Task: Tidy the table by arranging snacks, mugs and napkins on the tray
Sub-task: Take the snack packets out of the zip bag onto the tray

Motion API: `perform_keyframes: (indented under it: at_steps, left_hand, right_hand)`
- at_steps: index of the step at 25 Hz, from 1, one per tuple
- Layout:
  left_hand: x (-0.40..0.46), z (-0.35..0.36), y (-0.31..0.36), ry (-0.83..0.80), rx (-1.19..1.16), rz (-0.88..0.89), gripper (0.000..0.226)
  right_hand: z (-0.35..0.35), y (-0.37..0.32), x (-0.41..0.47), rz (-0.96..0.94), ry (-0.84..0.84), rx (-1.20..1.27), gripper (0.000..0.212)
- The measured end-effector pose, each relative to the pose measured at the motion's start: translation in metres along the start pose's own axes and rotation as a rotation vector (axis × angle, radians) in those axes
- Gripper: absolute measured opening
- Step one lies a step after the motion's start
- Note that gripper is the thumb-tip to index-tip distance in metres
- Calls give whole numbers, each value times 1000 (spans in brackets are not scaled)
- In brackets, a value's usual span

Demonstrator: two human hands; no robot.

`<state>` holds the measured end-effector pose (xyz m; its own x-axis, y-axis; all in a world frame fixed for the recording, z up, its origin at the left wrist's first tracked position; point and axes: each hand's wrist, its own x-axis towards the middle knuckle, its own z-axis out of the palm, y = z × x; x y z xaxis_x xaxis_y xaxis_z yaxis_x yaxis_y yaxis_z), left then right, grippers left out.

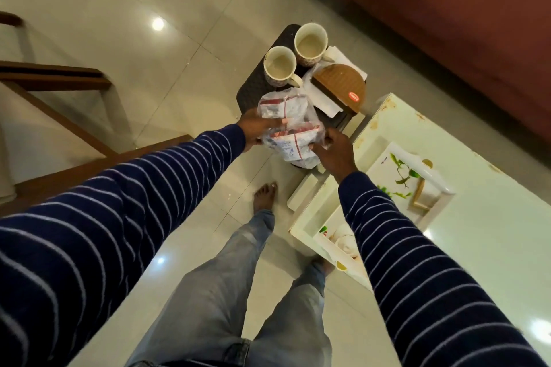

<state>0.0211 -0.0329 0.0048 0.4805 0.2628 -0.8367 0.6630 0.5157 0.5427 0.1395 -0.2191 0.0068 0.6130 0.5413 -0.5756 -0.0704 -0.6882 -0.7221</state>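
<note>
Dark woven tray, loaded and carried clear of the bench

You hold it by its near end, so two mugs and the napkin holder ride at the far end; the snack packets lie between your hands, left grip and right grip each clenched on tray and plastic together

dark tray carries two mugs, napkin holder, snack packets

Snack packets – crinkly clear plastic; beside them glazed mugs, wood-look napkin holder – matt.
</note>
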Motion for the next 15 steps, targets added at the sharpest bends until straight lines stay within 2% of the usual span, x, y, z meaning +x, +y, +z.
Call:
perform_keyframes:
  at_steps: [3,6,12,15]
  left_hand:
    - [-34,11,6,-28,-32,87,50]
    - [-76,23,12,-81,-49,155,41]
    - [-161,75,41,-117,-88,378,40]
    - [-201,111,57,-87,-137,403,48]
  right_hand:
    - [-18,-8,-31,-93,84,-55,18]
    - [-38,-12,-66,-219,146,-104,13]
    - [-93,-22,-144,-313,294,-76,21]
    - [-123,-23,-189,-376,373,-89,23]
